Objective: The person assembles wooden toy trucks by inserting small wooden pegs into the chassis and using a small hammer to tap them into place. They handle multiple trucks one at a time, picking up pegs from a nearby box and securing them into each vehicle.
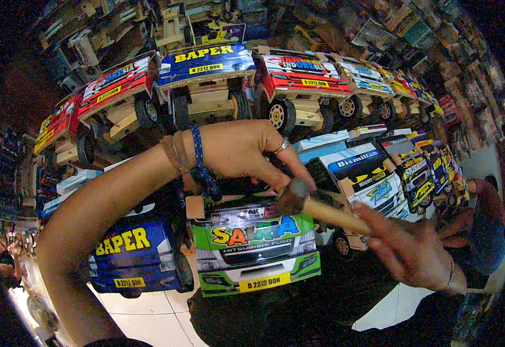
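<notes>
My right hand (417, 254) grips a hammer by its pale wooden handle (336, 215). The dark hammer head (294, 196) hangs just above the upper right of a green and white toy truck (258, 254). From the left, my left hand (235, 149) reaches over that truck, its fingers bent down and together close to the hammer head. Whatever those fingertips pinch is hidden. The green truck faces me, with colourful lettering on its windscreen and a yellow plate. Beneath my left forearm sits a blue toy truck (134, 260).
Behind my hands stands a raised row of toy trucks, including a blue one (206, 65) and a red one (304, 74), with black wheels and bare wood undersides. More trucks, among them a white one (374, 194), line the right. Another person (8, 254) is at the lower left.
</notes>
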